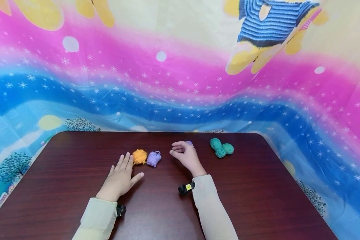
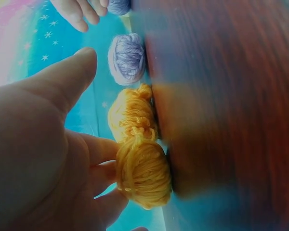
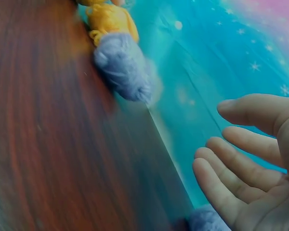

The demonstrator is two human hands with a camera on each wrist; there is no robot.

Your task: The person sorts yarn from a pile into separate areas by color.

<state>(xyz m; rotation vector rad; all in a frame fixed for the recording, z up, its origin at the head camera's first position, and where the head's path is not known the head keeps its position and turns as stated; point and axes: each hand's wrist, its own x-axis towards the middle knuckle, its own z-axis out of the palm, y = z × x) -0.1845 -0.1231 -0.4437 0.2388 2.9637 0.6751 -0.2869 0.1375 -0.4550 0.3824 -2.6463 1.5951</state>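
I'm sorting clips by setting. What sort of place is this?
Probably a simple indoor craft or filming corner: a dark, wood-look table stands before a colourful printed fabric backdrop, with small bundles of orange yarn and purple yarn on the tabletop.

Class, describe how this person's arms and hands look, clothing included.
The left sleeve and right sleeve are long, pale cream. The left camera and right camera are black; the right one bears a yellow label. The left hand and right hand wear no gloves.
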